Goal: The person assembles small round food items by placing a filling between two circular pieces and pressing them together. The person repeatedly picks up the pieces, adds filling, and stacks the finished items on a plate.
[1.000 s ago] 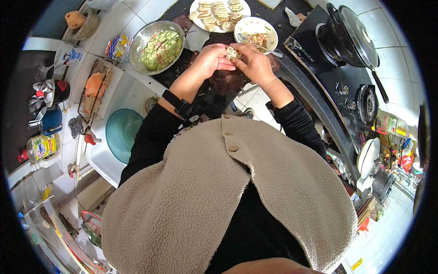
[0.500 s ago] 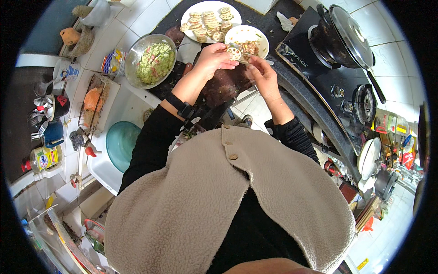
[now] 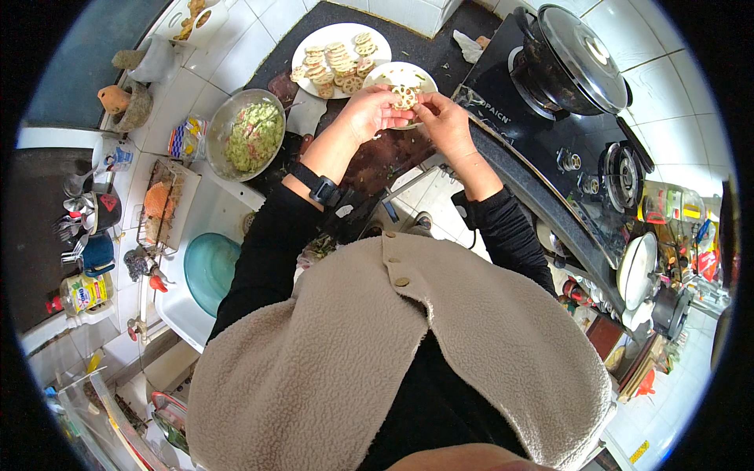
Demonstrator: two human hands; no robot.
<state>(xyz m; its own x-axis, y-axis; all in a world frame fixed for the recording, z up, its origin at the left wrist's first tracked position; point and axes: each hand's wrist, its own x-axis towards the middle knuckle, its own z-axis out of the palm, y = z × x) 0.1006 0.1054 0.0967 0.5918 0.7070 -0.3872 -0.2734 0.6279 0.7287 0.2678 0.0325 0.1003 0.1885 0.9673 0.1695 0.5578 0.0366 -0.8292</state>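
My left hand [image 3: 366,115] and my right hand [image 3: 446,124] meet over the front of a white bowl. Between their fingertips they pinch a round lotus root slice [image 3: 405,96], its holes facing up. Whether a second slice or filling lies beneath it cannot be seen. The white bowl [image 3: 382,71] is largely covered by the hands and the slice. Just behind and to the left, an oval white plate [image 3: 330,33] carries several small stacks of lotus root slices [image 3: 340,59]. Left of my left wrist stands a steel bowl [image 3: 217,135] of green and pinkish chopped mixture [image 3: 254,138].
At the right, a lidded dark pot [image 3: 577,59] sits on a black gas stove [image 3: 542,129], its long handle pointing toward me. A white sink [image 3: 188,302] with a teal basin [image 3: 210,271] lies to the left. A dark red board [image 3: 377,165] is under my hands.
The view has shifted slightly. A thin metal utensil seen near my right hand is no longer visible. My right fingers have come in to the slice, which is now raised and faces up.
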